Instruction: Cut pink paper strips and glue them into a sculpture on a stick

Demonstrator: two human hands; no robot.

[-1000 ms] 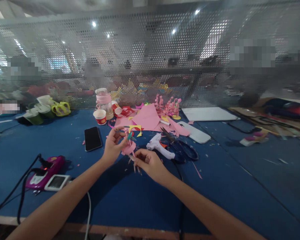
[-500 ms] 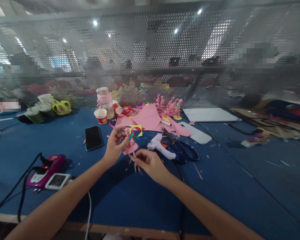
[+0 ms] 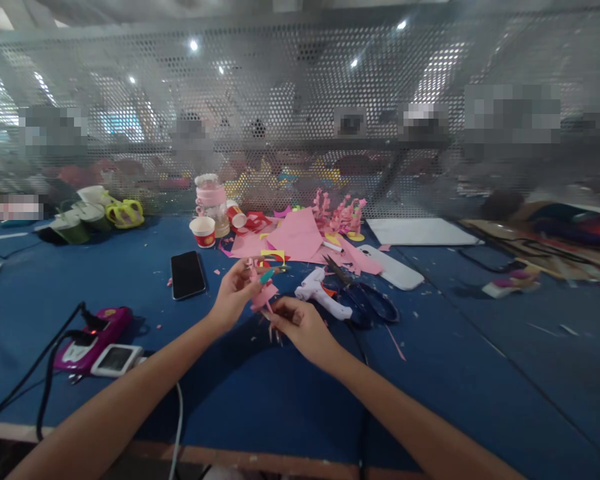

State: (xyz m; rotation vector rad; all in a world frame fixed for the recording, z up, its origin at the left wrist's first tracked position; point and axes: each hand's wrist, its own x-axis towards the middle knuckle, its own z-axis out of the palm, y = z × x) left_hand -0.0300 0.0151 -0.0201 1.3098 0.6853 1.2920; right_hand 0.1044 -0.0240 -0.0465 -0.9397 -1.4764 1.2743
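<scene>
A small pink paper piece (image 3: pixel 264 296) is held up over the blue table between my two hands. My left hand (image 3: pixel 235 290) is closed on its upper left side, thumb and fingers pinching it. At its lower edge, my right hand (image 3: pixel 300 325) pinches the same paper with thumb and forefinger. Just behind my fingers lies a yellow paper scrap (image 3: pixel 280 257) with a round cut-out. Right of the hands rest a white glue gun (image 3: pixel 320 292) and dark-handled scissors (image 3: pixel 367 297).
Pink paper sheets (image 3: pixel 294 233) and curled pink paper pieces (image 3: pixel 345 215) lie at the back. A black phone (image 3: pixel 187 275), a purple power strip (image 3: pixel 93 340) and a paper cup (image 3: pixel 203 232) stand left. A white phone (image 3: pixel 393 267) lies right. Cables cross the front edge.
My left fingers have shifted slightly on the pink paper, and the paper has turned a little. My right hand stays nearly in place, still pinching its lower edge.
</scene>
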